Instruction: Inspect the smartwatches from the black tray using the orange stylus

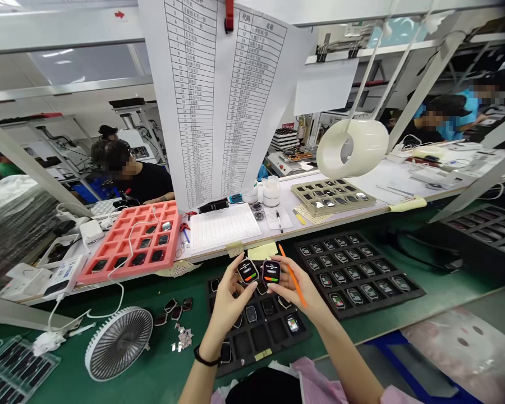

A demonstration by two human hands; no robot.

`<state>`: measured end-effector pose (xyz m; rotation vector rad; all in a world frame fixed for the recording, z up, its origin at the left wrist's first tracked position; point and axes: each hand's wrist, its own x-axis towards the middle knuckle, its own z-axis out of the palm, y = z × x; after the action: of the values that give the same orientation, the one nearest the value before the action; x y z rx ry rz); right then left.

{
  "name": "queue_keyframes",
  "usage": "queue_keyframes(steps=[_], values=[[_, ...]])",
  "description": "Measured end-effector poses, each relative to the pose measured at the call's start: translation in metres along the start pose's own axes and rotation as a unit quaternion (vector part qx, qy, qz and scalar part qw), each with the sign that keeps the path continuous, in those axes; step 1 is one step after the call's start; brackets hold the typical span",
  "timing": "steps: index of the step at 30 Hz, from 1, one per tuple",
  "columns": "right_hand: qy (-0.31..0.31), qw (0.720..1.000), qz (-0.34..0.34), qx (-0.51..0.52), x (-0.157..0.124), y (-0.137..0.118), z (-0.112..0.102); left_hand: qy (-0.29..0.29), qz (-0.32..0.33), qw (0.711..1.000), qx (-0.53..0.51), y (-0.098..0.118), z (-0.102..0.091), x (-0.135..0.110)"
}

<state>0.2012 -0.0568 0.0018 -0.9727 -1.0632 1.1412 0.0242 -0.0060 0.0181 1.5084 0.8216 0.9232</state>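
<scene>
Left hand (230, 300) grips one smartwatch (248, 271) tight, right hand (297, 289) a second smartwatch (271, 271) (plus one orange stylus (293, 283)).

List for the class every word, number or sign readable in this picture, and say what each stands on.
"代码" and "名称": column headings on the hanging paper list
"51": first number under "代码"
Red arrow sign, no words: on the overhead beam
Too small to read: the list's other entries; the smartwatch in the left hand; the smartwatch in the right hand
</scene>
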Motion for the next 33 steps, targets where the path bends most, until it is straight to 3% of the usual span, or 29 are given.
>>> queue_keyframes(steps=[13,33], values=[[0.005,1.000,0.008,0.001,-0.001,-0.005,0.009,0.069,-0.004,0.995,-0.075,-0.009,0.007,0.003],[0.053,0.999,0.011,0.004,-0.001,-0.007,0.011,0.073,-0.028,0.996,-0.048,-0.002,0.003,0.001]])
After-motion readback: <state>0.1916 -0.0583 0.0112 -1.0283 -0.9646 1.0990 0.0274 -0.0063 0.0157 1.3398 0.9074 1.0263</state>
